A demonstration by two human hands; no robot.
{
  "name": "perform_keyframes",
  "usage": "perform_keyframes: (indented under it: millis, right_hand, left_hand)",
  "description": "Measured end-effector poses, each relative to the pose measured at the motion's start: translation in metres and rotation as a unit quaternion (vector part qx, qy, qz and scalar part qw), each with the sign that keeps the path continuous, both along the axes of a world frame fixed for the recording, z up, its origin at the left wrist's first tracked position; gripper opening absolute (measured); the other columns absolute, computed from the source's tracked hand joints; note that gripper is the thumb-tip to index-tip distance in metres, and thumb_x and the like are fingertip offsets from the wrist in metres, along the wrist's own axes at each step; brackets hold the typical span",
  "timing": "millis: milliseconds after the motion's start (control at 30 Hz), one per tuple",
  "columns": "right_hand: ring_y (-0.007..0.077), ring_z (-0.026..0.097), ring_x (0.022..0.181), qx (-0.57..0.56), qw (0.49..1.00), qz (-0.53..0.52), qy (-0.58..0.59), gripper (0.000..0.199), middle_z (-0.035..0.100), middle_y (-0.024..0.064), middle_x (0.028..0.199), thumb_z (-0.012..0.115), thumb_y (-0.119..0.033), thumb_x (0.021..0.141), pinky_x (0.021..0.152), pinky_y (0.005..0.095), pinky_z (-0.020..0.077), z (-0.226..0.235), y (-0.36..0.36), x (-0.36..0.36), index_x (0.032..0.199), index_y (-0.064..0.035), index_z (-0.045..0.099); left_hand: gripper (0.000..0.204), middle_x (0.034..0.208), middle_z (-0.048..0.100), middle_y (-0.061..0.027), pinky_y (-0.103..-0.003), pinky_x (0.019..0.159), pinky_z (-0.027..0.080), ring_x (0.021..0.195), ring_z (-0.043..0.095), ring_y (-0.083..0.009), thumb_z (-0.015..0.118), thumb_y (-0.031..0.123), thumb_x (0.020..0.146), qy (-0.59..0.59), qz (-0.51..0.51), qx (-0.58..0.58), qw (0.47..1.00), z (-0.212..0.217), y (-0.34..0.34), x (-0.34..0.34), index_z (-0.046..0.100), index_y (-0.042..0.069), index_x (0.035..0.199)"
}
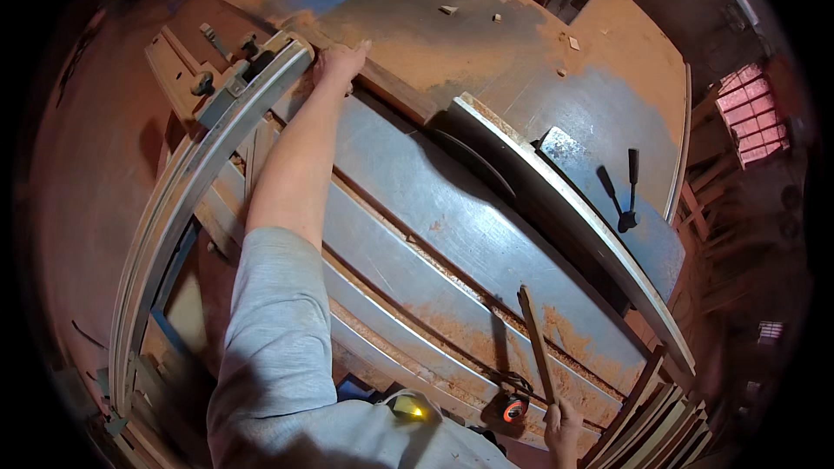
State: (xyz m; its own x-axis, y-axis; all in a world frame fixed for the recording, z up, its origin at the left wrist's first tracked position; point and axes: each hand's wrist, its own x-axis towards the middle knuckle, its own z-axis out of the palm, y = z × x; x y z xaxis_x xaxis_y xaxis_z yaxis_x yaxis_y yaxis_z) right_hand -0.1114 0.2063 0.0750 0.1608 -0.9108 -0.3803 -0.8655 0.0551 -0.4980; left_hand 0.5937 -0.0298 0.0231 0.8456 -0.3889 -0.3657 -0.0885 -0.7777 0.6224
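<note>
Evidently the left hand (339,63) presses flat, fingers spread, on a plank (395,95) to steady it, while the right hand (563,424) closes around a stick (536,343).

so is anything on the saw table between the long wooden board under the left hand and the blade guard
Nothing visible: the left hand presses the long wooden board, whose near end reaches the curved metal blade guard; only sawdust lies on the grey saw table.

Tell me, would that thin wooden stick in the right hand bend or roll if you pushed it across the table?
The stick looks long and slim, so it is probably light and might flex slightly. It seems flat-sided, so it would likely slide, not roll. Sawdust on the table may make it skid easily. The right hand grips its lower end.
</note>
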Motion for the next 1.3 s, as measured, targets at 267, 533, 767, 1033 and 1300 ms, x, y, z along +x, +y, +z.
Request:
perform_keyframes:
  millis: [267,533,767,1033,1300]
  right_hand:
    - [0.0437,0.060,0.088,-0.059,0.987,0.094,0.116,0.036,0.060,0.0214,0.093,0.069,-0.004,0.081,0.073,0.0493,0.0491,-0.041,0.023,-0.055,0.116,-0.0030,0.061]
    - [0.0427,0.055,0.115,-0.198,0.975,0.100,-0.018,0.057,0.052,0.0267,0.127,0.075,-0.003,0.081,0.099,0.0455,0.0457,-0.014,-0.027,-0.027,0.133,0.0046,0.052]
    - [0.0457,0.053,0.124,-0.135,0.931,0.288,-0.178,0.091,0.051,0.0288,0.137,0.086,-0.026,0.073,0.103,0.0465,0.0467,0.068,-0.001,0.114,0.146,0.0023,0.040]
    - [0.0196,0.058,0.114,0.197,0.881,0.062,-0.426,0.049,0.061,0.0123,0.124,0.057,-0.004,0.093,0.099,0.0336,0.0451,0.035,0.084,0.046,0.140,0.0047,0.045]
    - [0.0175,0.058,0.113,0.099,0.898,0.004,-0.429,0.050,0.059,0.0107,0.127,0.052,0.004,0.091,0.099,0.0307,0.0442,0.034,0.133,-0.046,0.141,0.0045,0.045]
  left_hand:
    - [0.032,0.105,0.069,-0.0129,-0.045,0.075,0.058,0.092,0.068,-0.0269,0.060,0.025,0.094,0.250,-0.033,-0.442,0.861,-0.009,0.030,0.022,0.063,0.001,0.114]
    - [0.042,0.122,0.066,-0.0126,-0.044,0.100,0.050,0.113,0.064,-0.0282,0.058,0.022,0.096,0.408,-0.084,-0.569,0.709,0.054,0.155,-0.135,0.053,0.001,0.132]
    - [0.035,0.107,0.066,-0.0075,-0.033,0.081,0.056,0.097,0.066,-0.0180,0.068,0.018,0.091,0.329,-0.114,-0.482,0.804,0.059,0.258,-0.330,0.056,0.002,0.120]
    - [0.041,0.122,0.069,-0.0194,-0.036,0.091,0.053,0.109,0.069,-0.0289,0.061,0.025,0.098,-0.087,-0.191,-0.249,0.946,0.062,0.353,-0.372,0.056,0.001,0.131]
    - [0.063,0.134,0.060,-0.0250,-0.048,0.107,0.044,0.129,0.055,-0.0366,0.062,0.049,0.091,-0.149,0.066,0.141,0.976,-0.018,0.425,-0.187,0.059,-0.003,0.128]
